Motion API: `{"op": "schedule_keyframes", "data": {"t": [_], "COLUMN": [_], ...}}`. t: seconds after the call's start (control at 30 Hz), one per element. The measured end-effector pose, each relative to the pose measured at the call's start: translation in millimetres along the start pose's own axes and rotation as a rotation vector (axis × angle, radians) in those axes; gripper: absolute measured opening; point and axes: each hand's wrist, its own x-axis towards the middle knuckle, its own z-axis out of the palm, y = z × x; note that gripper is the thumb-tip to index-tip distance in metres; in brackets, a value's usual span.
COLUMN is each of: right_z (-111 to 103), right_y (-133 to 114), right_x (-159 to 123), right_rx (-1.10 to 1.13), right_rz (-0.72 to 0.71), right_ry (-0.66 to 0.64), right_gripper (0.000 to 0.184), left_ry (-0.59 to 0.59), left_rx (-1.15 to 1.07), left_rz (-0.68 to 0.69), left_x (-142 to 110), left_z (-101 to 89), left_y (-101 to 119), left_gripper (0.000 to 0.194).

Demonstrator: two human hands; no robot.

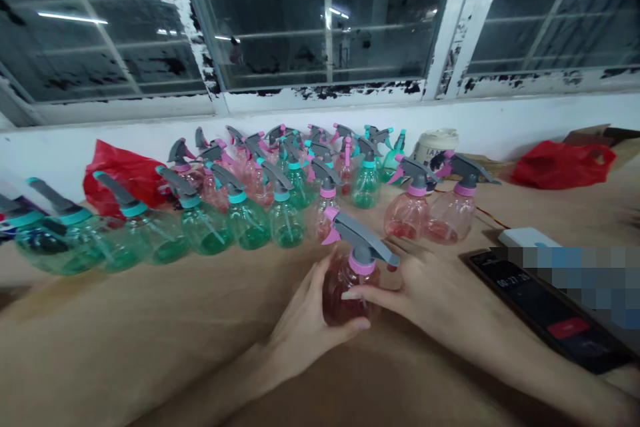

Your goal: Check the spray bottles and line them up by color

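Between my two hands stands a clear pink spray bottle point(345, 294) with a grey and pink trigger head point(361, 240), tilted slightly. My left hand point(310, 320) wraps round its left side, thumb across the front. From the right, my right hand point(405, 287) grips the same bottle, its thumb lying over the front below the pink collar. The far fingers of both hands are hidden behind the bottle. Just beyond, two more pink spray bottles point(407, 214) stand side by side. A row of green spray bottles point(250, 224) runs off to the left.
Several more pink and green bottles crowd against the wall below the windows. Red plastic bags point(563, 164) lie at both sides, and a white tub point(437, 144) stands at the back. A phone point(530, 300) showing a timer and a white box point(527, 238) rest on the table at right.
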Motion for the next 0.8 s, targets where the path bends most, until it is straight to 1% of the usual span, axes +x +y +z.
{"op": "schedule_keyframes", "data": {"t": [0.1,0.2,0.23,0.3,0.37,0.43,0.53,0.6,0.7,0.8], "right_z": [8.1,21.8,26.0,32.8,37.4,40.7,44.2,45.6,46.9,48.5], "right_y": [3.5,6.5,5.9,2.0,-4.0,-9.0,-10.2,-7.0,-0.1,5.6], "right_x": [9.5,19.2,21.9,26.2,29.5,32.2,36.7,40.8,47.9,54.2], "right_rx": [0.225,0.582,0.673,0.775,0.818,0.841,0.852,0.839,0.850,0.862], "right_rz": [0.007,-0.026,-0.032,-0.021,-0.016,-0.029,-0.037,-0.035,-0.032,-0.014], "right_ry": [0.021,-0.033,-0.041,-0.013,0.055,0.102,0.126,0.135,0.141,0.154], "right_gripper": [0.049,0.056,0.054,0.041,0.027,0.019,0.015,0.014,0.013,0.016], "left_ry": [0.001,-0.013,-0.024,-0.045,-0.063,-0.085,-0.158,-0.207,-0.254,-0.278], "left_rx": [0.004,0.012,0.009,0.003,0.013,0.043,0.128,0.234,0.395,0.467], "left_rz": [-0.013,-0.040,-0.039,-0.028,-0.018,-0.006,0.048,0.087,0.117,0.134], "left_x": [-6.5,-7.5,-7.1,-5.9,-4.5,-3.1,-1.1,-0.2,-0.3,-1.5], "left_z": [-4.6,-7.5,-7.9,-8.3,-8.6,-10.0,-14.3,-17.6,-20.5,-20.2], "left_y": [-1.5,-0.9,-0.6,-0.4,-2.0,-6.0,-16.5,-24.7,-34.6,-39.5], "left_gripper": [0.080,0.076,0.075,0.076,0.079,0.086,0.100,0.105,0.101,0.091]}}
